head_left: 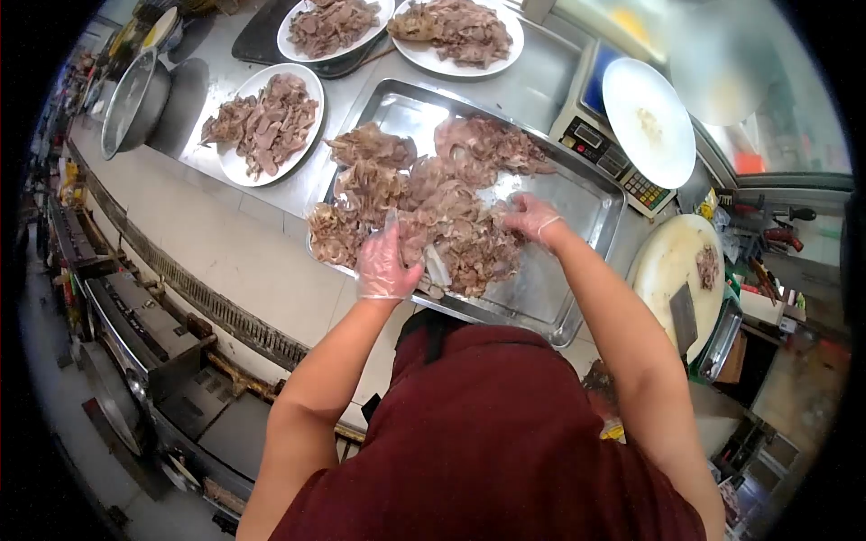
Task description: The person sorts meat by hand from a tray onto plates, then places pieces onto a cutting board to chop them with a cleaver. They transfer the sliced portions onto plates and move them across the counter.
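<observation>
Sliced cooked meat [460, 212] lies in several loose heaps in a large steel tray [541, 307]. My left hand [386, 263], in a clear plastic glove, rests against the near left side of the meat, fingers extended and thumb apart. On the opposite side, my right hand [534, 219], also gloved, touches the edge of the heap with its fingers slightly bent and spread. Neither hand visibly lifts any meat. Some fingertips are partly hidden against the slices.
Behind the tray are white plates of sliced meat [271, 126]. A digital scale [600, 149] carries a white oval plate [649, 122] at the right. Beside it, a round cutting board [681, 261] holds a cleaver [683, 317]. A metal bowl [135, 104] stands far left.
</observation>
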`<state>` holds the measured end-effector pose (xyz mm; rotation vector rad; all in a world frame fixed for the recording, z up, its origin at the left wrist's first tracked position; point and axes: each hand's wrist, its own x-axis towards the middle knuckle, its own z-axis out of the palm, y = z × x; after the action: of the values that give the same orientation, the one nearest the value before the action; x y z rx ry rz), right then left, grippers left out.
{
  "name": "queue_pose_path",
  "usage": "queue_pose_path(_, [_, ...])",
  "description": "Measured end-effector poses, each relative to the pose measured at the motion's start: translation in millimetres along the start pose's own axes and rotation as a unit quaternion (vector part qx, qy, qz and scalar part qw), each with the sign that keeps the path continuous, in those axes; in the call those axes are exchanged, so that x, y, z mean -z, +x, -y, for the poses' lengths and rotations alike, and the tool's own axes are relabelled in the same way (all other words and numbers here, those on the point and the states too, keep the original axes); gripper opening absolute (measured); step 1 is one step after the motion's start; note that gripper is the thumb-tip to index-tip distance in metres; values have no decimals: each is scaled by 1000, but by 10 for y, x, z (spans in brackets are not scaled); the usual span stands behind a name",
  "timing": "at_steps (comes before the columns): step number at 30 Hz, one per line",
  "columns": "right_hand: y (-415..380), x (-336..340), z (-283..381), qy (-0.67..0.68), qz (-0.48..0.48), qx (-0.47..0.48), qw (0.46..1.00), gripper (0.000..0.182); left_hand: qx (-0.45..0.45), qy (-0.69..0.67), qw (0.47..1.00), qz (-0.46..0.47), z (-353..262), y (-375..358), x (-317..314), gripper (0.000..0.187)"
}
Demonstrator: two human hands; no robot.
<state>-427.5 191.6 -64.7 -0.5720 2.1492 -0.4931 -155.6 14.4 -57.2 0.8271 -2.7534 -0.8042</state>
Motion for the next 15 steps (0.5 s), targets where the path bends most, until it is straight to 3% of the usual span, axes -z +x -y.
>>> queue_pose_path(2, [80, 64, -61, 56, 55, -8, 997, 66, -58, 11, 995, -81, 143, -37, -154, 76])
queue_pose_path(4, [91, 68, -58, 112, 111, -16, 987, 60, -76, 14, 993, -88, 162, -32, -164, 73])
queue_pose_path(6, [102, 60, -57, 280, 161, -88, 942, 54, -94, 18, 991, -96, 190, -31, -181, 71])
queue_pose_path(11, [153, -140, -15, 198, 180, -50, 962, 43, -131, 17, 983, -128, 233, -26, -226, 70])
queue_pose_path(14, [0, -81, 77, 259, 185, -60, 946, 41, -106, 9, 989, -105, 255, -23, -254, 69])
queue_pose_path(15, [-46, -47, 72, 370, 231, -87, 895, 43, -106, 9, 989, -105, 248, -9, -238, 69])
